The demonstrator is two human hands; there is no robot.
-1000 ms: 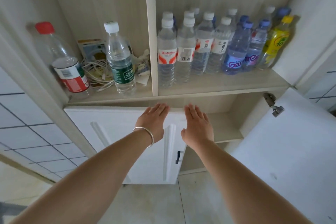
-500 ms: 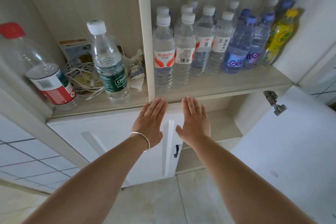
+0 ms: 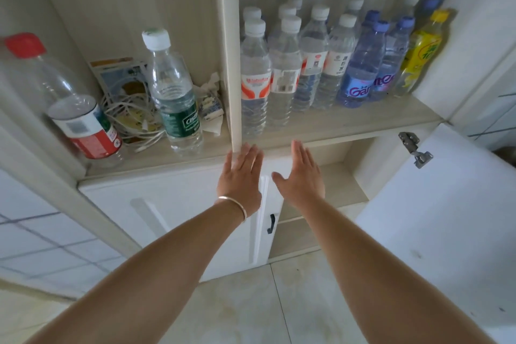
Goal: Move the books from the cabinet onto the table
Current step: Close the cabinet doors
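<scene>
No book shows in this view. The pale cabinet (image 3: 343, 126) fills the frame, with an open shelf above and a lower compartment (image 3: 332, 176) whose right door (image 3: 446, 218) stands swung open. My left hand (image 3: 241, 176), a thin bangle on its wrist, is flat and open just below the shelf edge, in front of the shut left door (image 3: 173, 212). My right hand (image 3: 303, 176) is open beside it, fingers apart, in front of the lower compartment's opening. Neither hand holds anything. The visible part of the lower shelf is bare.
Several water bottles (image 3: 282, 70) crowd the right half of the open shelf, with a yellow drink bottle (image 3: 418, 56) at the far end. On the left half stand a red-capped bottle (image 3: 72, 109), a green-labelled bottle (image 3: 176, 98) and tangled white cables (image 3: 131, 120). Pale floor tiles lie below.
Both hands have risen toward the shelf edge and my view has moved closer to the cabinet. The hands stay open and empty.
</scene>
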